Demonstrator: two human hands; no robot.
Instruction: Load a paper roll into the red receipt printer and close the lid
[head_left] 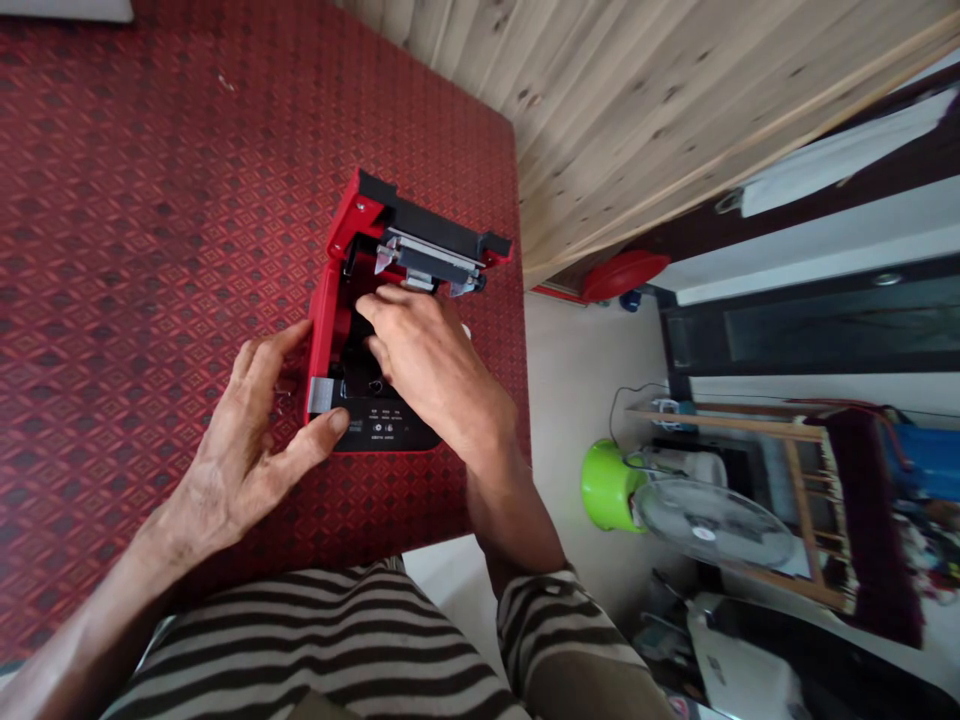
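Red printer [330,300] sat on the desk [150,200], which was covered with a red patterned cloth, close to its right edge. Its lid [431,225] stood open, with a metal bar across it. The left hand [251,440] steadied the printer's left side, fingers [330,425] spread apart, the thumb pressing near the black control panel [382,425]. The right hand [427,365] reached into the open compartment, its fingers together and curled downward; I could not tell if they gripped anything. A green fan [675,500] stood on the floor beyond.
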